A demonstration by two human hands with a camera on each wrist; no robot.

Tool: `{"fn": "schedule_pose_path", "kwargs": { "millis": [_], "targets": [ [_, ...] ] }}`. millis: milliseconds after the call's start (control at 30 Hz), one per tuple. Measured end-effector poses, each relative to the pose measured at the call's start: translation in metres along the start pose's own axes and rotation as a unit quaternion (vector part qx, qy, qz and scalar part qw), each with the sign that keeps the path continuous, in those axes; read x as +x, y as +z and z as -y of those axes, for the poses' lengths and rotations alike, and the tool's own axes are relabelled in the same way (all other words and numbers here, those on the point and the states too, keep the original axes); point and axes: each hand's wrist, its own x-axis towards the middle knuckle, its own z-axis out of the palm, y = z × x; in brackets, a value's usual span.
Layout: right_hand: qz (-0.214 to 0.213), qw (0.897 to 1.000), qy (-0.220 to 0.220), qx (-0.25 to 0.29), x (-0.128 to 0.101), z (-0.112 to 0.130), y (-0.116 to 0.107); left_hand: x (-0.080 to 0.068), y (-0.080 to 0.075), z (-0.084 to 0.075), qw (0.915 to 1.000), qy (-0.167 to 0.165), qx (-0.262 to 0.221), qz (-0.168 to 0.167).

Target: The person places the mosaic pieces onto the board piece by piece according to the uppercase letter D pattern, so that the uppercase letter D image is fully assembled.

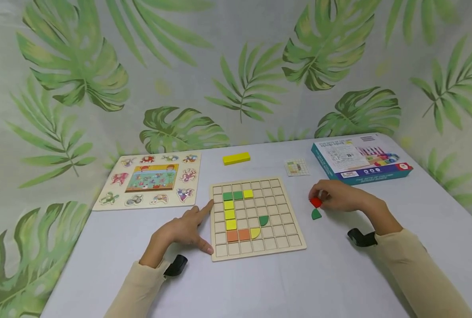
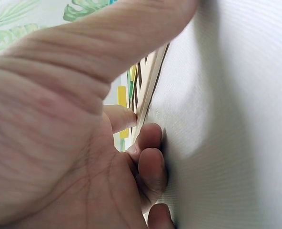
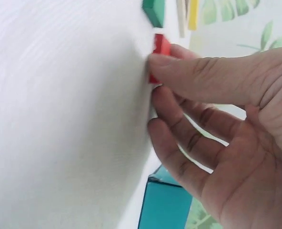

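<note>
A wooden grid board (image 1: 259,252) lies in the middle of the table, carrying green (image 1: 232,195), yellow (image 1: 229,214) and orange (image 1: 237,235) tiles and two quarter-round pieces. My left hand (image 1: 184,229) rests on the table against the board's left edge (image 2: 148,95), index finger and thumb stretched along it. To the right of the board, my right hand (image 1: 333,196) pinches a small red piece (image 1: 315,202) against the tabletop, the thumb (image 3: 198,71) on it. A green quarter-round piece (image 1: 316,214) lies loose just in front of the red one (image 3: 161,45).
A yellow bar (image 1: 236,158) and a small pattern card (image 1: 297,167) lie behind the board. A blue box (image 1: 360,159) sits at the back right, an animal peg puzzle (image 1: 150,179) at the back left. A leaf-print cloth hangs behind the table.
</note>
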Motion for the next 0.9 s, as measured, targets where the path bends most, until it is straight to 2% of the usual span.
{"fn": "schedule_pose_path", "kwargs": {
  "millis": [400,700,900],
  "targets": [
    [-0.017,1.0,-0.012,-0.016,0.008,-0.007,0.005,0.001,0.0,0.001,1.0,0.0,-0.006,0.0],
    [-0.029,0.999,-0.013,-0.028,0.011,0.004,0.007,0.003,0.003,0.004,0.9999,0.014,-0.002,0.002],
    [-0.03,0.999,-0.028,-0.029,0.015,0.022,0.012,0.001,0.002,0.003,0.9999,0.011,-0.001,-0.002]
  ]
}}
